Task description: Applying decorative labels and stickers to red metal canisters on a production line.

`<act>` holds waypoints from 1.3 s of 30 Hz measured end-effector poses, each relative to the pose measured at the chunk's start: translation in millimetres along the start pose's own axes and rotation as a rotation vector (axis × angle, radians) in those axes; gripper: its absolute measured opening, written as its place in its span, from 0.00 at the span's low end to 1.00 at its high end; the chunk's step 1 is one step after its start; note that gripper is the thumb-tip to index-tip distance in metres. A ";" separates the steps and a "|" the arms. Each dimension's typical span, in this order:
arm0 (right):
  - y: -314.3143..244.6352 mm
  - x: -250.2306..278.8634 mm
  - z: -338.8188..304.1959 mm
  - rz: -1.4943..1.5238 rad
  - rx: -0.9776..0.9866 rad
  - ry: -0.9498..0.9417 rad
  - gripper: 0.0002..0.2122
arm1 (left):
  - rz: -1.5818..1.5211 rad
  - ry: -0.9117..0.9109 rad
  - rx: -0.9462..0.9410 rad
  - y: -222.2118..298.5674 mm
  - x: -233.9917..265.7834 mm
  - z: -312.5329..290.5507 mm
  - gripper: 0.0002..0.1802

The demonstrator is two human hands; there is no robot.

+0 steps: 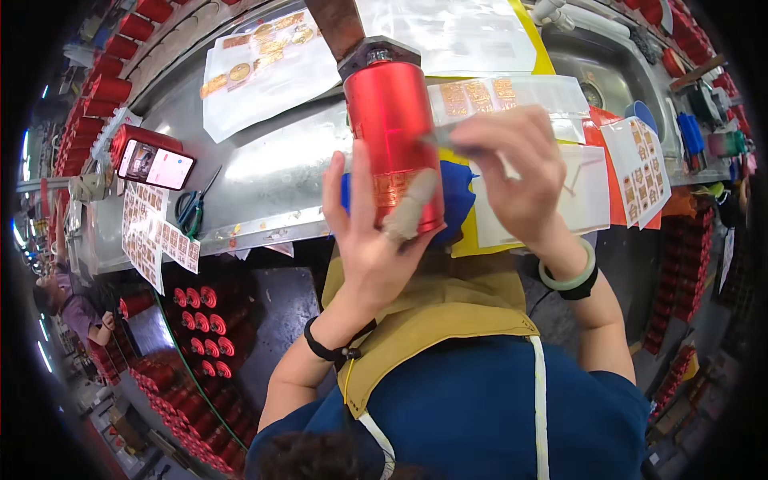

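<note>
A shiny red metal cylinder point(390, 112) lies before me, its far end at a dark metal fitting point(378, 54) under a brown bar. My left hand point(372, 252) is closed around its near end, one finger wrapped in a beige covering point(410, 206). Beside that finger a gold label point(390, 188) with raised characters sits on the red surface. My right hand point(516, 164), blurred by motion, pinches a thin greyish flat piece point(445, 136) against or just beside the cylinder's right side; I cannot tell its kind. Under the cylinder's near end shows a blue cloth point(458, 196).
Gold label sheets lie on the metal bench point(272, 172), including a sheet point(272, 68) at the back left. At left are scissors point(192, 210) and a phone point(156, 164) leaning on a red cylinder. A sink point(596, 68) is at the back right. Red cylinders stand below; a person point(80, 308) is far left.
</note>
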State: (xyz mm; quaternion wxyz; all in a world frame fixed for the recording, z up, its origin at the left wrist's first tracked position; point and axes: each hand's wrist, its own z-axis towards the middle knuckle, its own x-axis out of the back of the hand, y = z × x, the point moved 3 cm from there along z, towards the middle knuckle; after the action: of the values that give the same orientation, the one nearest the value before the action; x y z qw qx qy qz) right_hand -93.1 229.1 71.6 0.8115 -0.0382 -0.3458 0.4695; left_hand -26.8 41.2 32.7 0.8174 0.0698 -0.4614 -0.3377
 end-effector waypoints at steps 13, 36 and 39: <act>-15.7 -8.2 -4.2 -0.032 0.262 -0.082 0.09 | -0.211 -0.041 0.263 -26.6 11.5 3.0 0.55; -6.1 -27.4 17.9 -0.012 0.108 -0.035 0.12 | -0.268 -0.074 0.471 -18.3 -0.4 -7.4 0.61; 9.7 -16.5 33.3 -0.181 0.153 0.033 0.11 | -0.241 0.019 0.173 -10.4 3.7 -2.2 0.52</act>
State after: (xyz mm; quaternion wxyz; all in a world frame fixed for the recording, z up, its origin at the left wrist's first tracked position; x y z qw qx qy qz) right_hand -125.4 212.8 84.4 0.8565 0.0477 -0.2977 0.4189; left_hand -28.8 30.6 29.6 0.7662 0.1980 -0.4694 -0.3917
